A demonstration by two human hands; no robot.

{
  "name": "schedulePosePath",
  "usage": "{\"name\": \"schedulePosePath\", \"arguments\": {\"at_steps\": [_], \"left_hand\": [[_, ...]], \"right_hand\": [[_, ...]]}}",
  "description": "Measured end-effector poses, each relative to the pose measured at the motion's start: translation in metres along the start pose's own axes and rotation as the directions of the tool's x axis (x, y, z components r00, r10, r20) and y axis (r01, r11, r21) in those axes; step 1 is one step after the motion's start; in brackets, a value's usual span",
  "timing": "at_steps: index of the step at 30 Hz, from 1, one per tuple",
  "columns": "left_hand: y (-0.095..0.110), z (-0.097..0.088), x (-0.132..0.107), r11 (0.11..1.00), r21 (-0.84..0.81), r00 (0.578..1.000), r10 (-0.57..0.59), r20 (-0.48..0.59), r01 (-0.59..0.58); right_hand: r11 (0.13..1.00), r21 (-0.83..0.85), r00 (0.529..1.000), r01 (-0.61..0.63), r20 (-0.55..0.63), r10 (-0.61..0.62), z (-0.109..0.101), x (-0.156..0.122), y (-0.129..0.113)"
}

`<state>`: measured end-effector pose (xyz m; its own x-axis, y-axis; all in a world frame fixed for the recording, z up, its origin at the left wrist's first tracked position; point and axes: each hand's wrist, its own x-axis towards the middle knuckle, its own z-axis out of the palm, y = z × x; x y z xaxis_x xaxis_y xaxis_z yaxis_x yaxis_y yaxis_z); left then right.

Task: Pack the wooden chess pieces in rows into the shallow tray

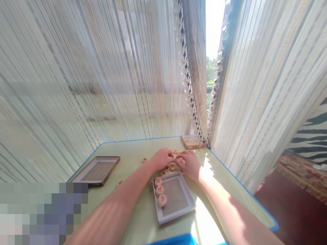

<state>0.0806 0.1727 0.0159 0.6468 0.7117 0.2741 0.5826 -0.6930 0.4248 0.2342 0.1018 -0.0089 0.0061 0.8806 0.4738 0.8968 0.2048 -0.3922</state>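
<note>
My left hand (pixel 162 160) is over a loose cluster of Chinese chess pieces, its fingers curled inward; what they hold, if anything, is hidden. Facing it, my right hand (pixel 189 163) has its thumb and fingers closed round a Chinese chess piece (pixel 181 160). A red-marked piece (pixel 172 167) and a dark-marked piece (pixel 164 173) lie just below the hands. Closer to me is a shallow white box tray (pixel 176 217). Along its left side sit three red-marked pieces (pixel 159 190) in a row.
A brown-edged box lid (pixel 112 172) lies at the left. One loose piece (pixel 145 160) rests left of my hand, another (pixel 120 183) beside my left forearm. A flat patterned box (pixel 192 141) stands at the far corner. Curtains (pixel 143 85) hang along the blue-edged table (pixel 133 144).
</note>
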Motion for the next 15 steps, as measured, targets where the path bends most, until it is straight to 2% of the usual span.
{"name": "schedulePosePath", "arguments": {"at_steps": [4, 7, 9, 12, 15], "left_hand": [[0.001, -0.005, 0.002, 0.997, -0.05, 0.998, -0.063, 0.015, 0.064], [0.001, -0.006, 0.001, 0.996, -0.041, 0.996, -0.079, 0.047, 0.081], [0.001, -0.005, -0.002, 0.998, -0.019, 0.998, -0.052, 0.048, 0.053], [-0.001, -0.004, -0.008, 0.998, 0.062, 1.0, -0.008, -0.009, 0.008], [-0.004, -0.008, -0.012, 0.99, 0.142, 0.999, -0.02, -0.037, 0.025]], "right_hand": [[0.993, 0.111, 0.999, 0.029, -0.033, -0.026, -0.004, 0.0, -0.005], [0.983, 0.183, 1.0, 0.026, 0.009, -0.028, -0.005, -0.001, -0.009], [0.983, 0.182, 0.998, 0.024, 0.056, -0.035, -0.003, -0.002, -0.011], [0.988, 0.144, 0.991, 0.056, 0.109, -0.072, 0.003, -0.002, -0.009], [0.99, 0.114, 0.989, 0.079, 0.113, -0.091, 0.006, 0.0, -0.007]]}}
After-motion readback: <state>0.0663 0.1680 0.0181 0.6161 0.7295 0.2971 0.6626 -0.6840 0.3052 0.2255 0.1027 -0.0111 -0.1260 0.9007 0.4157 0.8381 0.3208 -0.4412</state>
